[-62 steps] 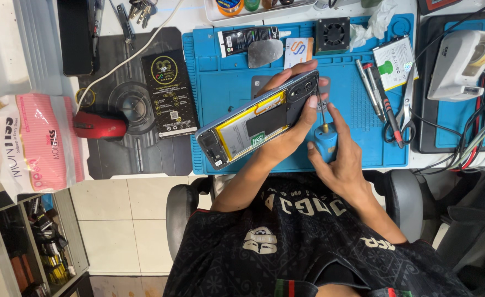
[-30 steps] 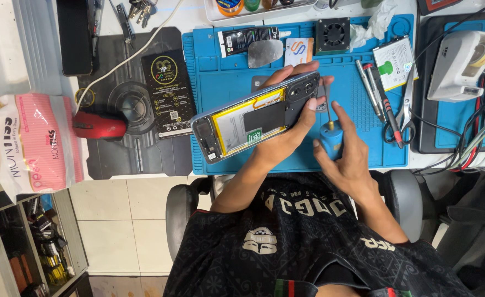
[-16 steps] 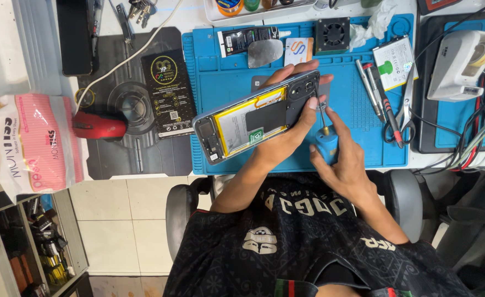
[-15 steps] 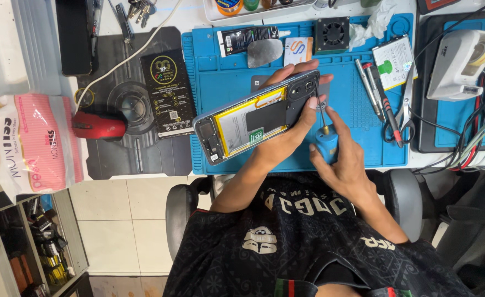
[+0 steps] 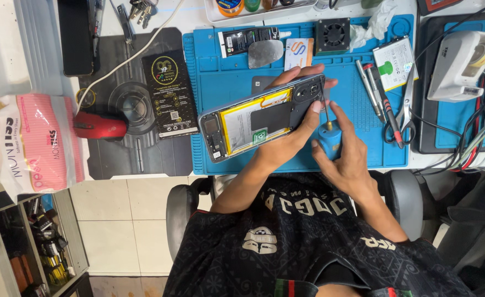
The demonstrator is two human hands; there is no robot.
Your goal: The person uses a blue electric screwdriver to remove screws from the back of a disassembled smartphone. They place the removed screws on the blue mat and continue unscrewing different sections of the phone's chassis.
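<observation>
My left hand [image 5: 289, 142] grips an opened phone [image 5: 256, 118] with its back cover off, showing a yellow-edged battery and black boards. I hold it tilted above the blue work mat [image 5: 226, 71]. My right hand [image 5: 348, 164] holds a small screwdriver with a blue handle [image 5: 329, 138]. Its thin shaft points up at the phone's right end, near the camera corner, where my left fingertips wrap round.
Loose screwdrivers [image 5: 371, 88], scissors [image 5: 401, 118], a small black fan [image 5: 333, 34] and a metal plate [image 5: 264, 52] lie on the mat. A red mouse [image 5: 99, 125] and a black card [image 5: 168, 93] sit on the dark pad at left. A white device [image 5: 462, 60] with cables stands at right.
The phone's left end has lifted a little and it now sits flatter. The right hand dipped and rose slightly with the screwdriver, staying at the phone's right end.
</observation>
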